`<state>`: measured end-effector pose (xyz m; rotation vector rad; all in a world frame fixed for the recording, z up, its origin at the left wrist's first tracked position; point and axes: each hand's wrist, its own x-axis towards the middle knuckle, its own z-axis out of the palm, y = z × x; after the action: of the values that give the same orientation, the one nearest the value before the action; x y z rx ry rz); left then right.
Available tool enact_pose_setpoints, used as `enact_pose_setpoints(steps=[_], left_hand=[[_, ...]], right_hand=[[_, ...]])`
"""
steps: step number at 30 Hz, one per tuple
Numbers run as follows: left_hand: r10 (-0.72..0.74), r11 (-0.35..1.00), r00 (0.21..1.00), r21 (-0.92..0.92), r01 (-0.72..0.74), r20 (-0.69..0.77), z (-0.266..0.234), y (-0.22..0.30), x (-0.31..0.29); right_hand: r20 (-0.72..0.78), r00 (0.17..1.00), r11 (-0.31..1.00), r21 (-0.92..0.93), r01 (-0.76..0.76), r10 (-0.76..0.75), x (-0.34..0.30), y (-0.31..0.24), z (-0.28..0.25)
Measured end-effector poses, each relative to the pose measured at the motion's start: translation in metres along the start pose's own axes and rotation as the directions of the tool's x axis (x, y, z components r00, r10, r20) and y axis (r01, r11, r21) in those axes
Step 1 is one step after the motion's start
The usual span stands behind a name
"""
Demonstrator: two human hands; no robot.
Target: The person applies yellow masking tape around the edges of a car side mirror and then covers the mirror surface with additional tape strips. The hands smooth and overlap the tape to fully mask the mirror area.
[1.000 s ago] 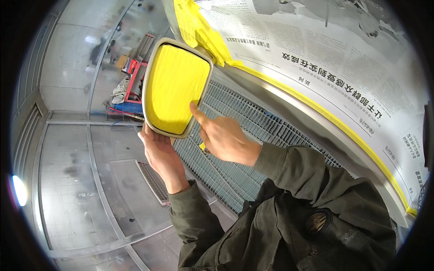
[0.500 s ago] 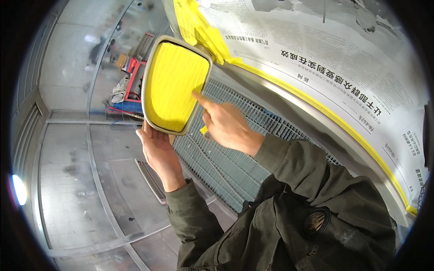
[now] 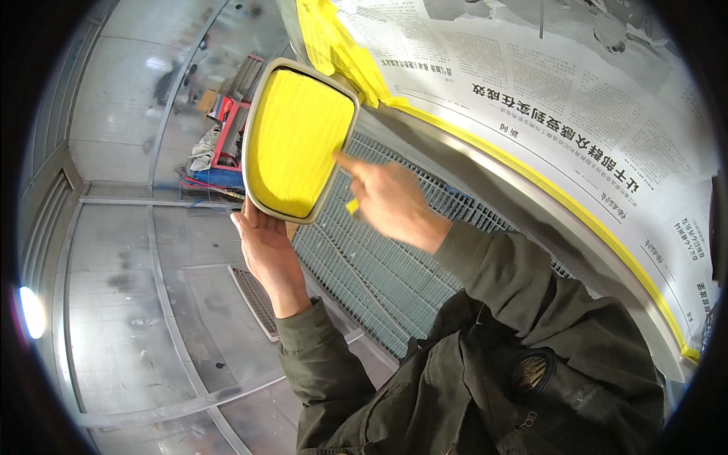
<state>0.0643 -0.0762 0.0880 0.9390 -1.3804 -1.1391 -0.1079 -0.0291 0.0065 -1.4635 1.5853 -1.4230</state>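
A car side mirror [image 3: 256, 189] with a pale beige housing stands left of centre, its glass face covered by yellow masking tape [image 3: 299, 144]. My left hand [image 3: 269, 254] grips the housing from below, with the fingers partly hidden behind its lower edge. At the mirror's right side, my right hand [image 3: 394, 201] stretches its index finger toward the edge of the tape; whether the fingertip touches is hard to tell. The other fingers are curled, and a small piece of yellow tape [image 3: 353, 206] pokes out under them.
Newspaper [image 3: 561, 114] edged with yellow tape [image 3: 584, 201] covers the car panel on the right. Below lies a metal floor grating [image 3: 364, 273]. A red frame [image 3: 231, 136], a rag [image 3: 202, 149] and other items lie beyond the mirror, by a grey stained wall [image 3: 121, 250].
My right hand has shifted slightly right, its index finger moving from the taped face to the mirror's right edge. My left hand keeps its hold on the mirror.
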Motion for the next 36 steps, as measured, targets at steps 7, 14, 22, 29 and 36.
enact_pose_setpoints(steps=[7, 14, 22, 29, 36], left_hand=[[0.0, 0.999, 1.0, -0.033, 0.0, -0.001, -0.004, -0.002, -0.001], [-0.003, 0.999, 1.0, -0.038, 0.004, 0.008, -0.008, -0.004, -0.002], [0.002, 0.999, 1.0, -0.034, -0.001, 0.008, -0.006, -0.004, -0.001], [-0.019, 1.0, 0.998, -0.008, 0.02, 0.057, -0.011, -0.003, -0.001], [0.017, 1.0, 0.998, -0.007, -0.017, 0.06, -0.011, -0.004, 0.0]], right_hand=[[0.046, 0.994, 0.983, -0.149, 0.105, -0.099, -0.004, -0.007, 0.017], [0.102, 0.946, 0.936, -0.147, 0.321, -0.308, -0.039, -0.026, 0.04], [0.083, 0.86, 0.773, -0.403, 0.49, -0.503, -0.019, -0.019, 0.027], [0.027, 0.845, 0.771, -0.396, 0.499, -0.534, -0.005, -0.031, 0.021], [-0.049, 0.856, 0.801, -0.386, 0.458, -0.514, 0.024, -0.037, 0.01]])
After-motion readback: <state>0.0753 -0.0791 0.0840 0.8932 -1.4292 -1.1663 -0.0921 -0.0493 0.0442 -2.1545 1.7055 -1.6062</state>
